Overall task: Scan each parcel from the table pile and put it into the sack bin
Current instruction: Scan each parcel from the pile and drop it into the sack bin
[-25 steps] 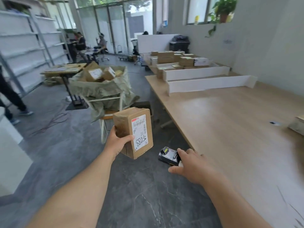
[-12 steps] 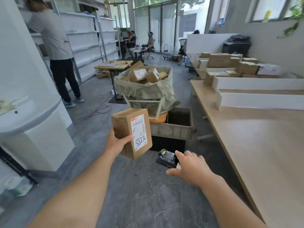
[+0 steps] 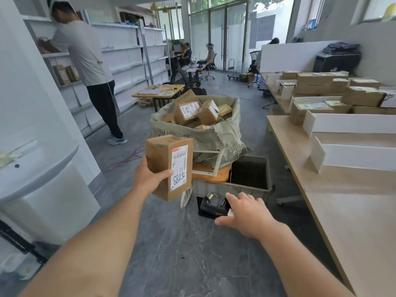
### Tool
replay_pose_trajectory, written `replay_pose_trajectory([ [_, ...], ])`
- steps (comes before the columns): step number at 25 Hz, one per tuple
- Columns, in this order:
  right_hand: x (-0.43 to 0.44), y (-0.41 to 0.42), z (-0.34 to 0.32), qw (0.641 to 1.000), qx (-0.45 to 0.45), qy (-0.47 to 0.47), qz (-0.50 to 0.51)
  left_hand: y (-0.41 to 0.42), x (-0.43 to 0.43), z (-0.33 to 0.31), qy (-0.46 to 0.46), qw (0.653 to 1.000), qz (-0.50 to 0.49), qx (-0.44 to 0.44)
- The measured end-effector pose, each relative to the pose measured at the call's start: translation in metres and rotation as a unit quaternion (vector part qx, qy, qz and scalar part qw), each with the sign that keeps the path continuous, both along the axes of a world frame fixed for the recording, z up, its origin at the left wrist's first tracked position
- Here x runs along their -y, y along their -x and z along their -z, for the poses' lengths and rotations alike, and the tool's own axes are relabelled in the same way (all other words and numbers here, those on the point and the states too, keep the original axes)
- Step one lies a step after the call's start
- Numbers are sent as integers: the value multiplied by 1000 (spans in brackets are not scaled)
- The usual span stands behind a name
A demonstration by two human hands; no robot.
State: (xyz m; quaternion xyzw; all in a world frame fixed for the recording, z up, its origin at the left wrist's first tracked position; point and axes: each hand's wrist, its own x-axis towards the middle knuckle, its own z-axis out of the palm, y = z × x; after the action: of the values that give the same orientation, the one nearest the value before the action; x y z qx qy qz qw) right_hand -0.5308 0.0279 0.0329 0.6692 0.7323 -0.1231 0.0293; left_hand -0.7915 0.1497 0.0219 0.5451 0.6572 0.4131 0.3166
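The left hand (image 3: pixel 150 179) grips a brown parcel (image 3: pixel 164 161) upright, thumb laid across its front face beside the white label (image 3: pixel 179 168), which carries barcodes and handwritten digits. The right hand (image 3: pixel 248 213), lower and to the right, is curled round the back of a black scanner (image 3: pixel 212 205). The scanner sits just below the parcel's bottom corner and does not touch it. Both are held out over the grey floor.

Straight beyond the parcel stands the sack bin (image 3: pixel 214 136), a green woven sack heaped with boxes (image 3: pixel 188 110). A grey crate (image 3: pixel 246 189) sits at its foot.

To the right runs the counter (image 3: pixel 342 211), with the pile of parcels (image 3: pixel 317 84) at its far end. At the left a person (image 3: pixel 85 52) stands at white shelves (image 3: pixel 128 50).
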Motion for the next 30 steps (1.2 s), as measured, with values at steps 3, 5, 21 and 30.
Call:
replay_pose_trajectory([
  [3,-41,-2,0,1000,-5,4,-7,1,-41,-12,-5,1000,-9,-25],
  [5,-69,0,1,1000,-6,4,-13,4,-73,-24,-7,999,-13,-50],
  [21,-280,-1,-23,996,23,9,91,-32,-350,-93,-87,913,115,-382],
  [30,-333,12,-15,993,9,7,118,-38,-396,-51,-47,832,188,-520],
])
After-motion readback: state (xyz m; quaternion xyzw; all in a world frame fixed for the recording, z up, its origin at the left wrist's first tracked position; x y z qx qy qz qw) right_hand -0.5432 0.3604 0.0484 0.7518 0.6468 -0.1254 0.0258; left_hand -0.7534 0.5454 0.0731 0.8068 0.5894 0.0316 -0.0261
